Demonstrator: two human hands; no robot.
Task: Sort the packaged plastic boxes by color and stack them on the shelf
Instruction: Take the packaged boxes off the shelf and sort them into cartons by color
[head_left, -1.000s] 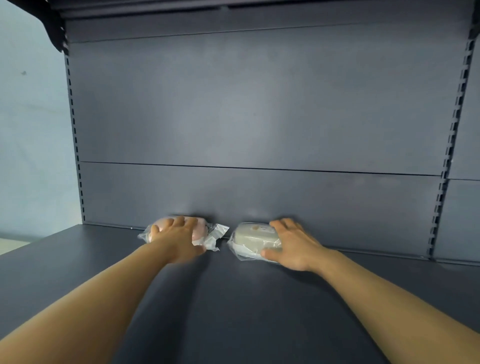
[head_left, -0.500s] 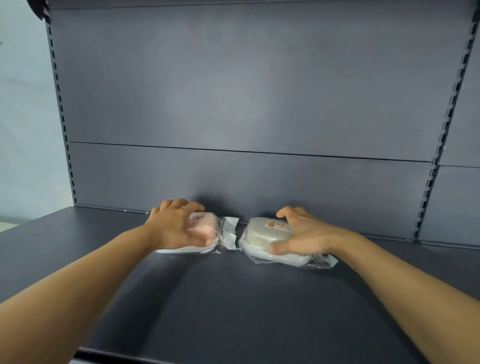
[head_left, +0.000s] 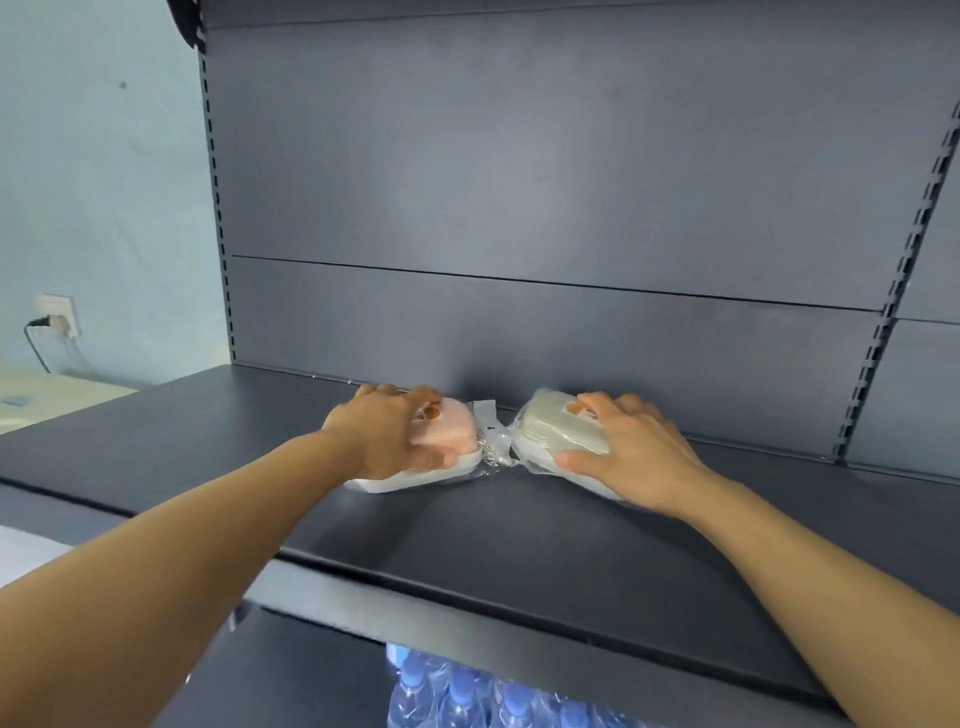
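Observation:
Two boxes in clear plastic wrap lie side by side on the dark shelf (head_left: 519, 525), close to its back panel. My left hand (head_left: 387, 434) grips the pink box (head_left: 449, 434) from above, thumb along its front side. My right hand (head_left: 631, 449) grips the pale green box (head_left: 550, 423), fingers over its top and thumb on its front edge. Both boxes appear to sit on white bases. Their wrap ends (head_left: 491, 441) nearly touch between them.
A dark back panel with slotted uprights (head_left: 883, 332) rises behind the shelf. Below the shelf's front edge stand several wrapped water bottles with blue caps (head_left: 467, 691). A wall socket with a plugged cable (head_left: 54, 319) and a pale surface are at the left.
The view has pulled back and dropped, so the shelf's front edge and the bottles below now show. Both hands stay on their boxes, which sit slightly nearer to me and angled toward each other.

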